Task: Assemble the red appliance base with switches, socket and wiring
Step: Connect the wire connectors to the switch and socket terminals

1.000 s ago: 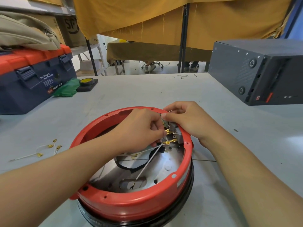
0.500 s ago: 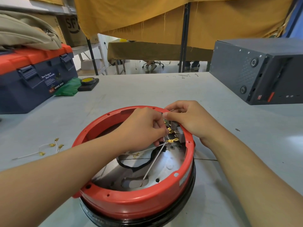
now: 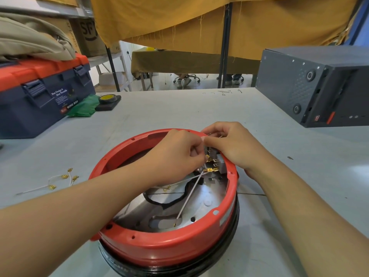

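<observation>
Both hands stay at the switch [image 3: 216,159] on the base [image 3: 159,246] far rim; left hand [image 3: 177,154] and right hand [image 3: 229,144] pinch a wire there. White wire [image 3: 189,194] barely shifted, terminal not seated.

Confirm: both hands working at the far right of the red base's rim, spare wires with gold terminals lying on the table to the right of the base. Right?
Not quite. The spare wires with gold terminals lie on the table to the left of the red base, not the right; the head view shows it. The rest holds: the left hand and right hand both work at the far right of the rim.
</observation>
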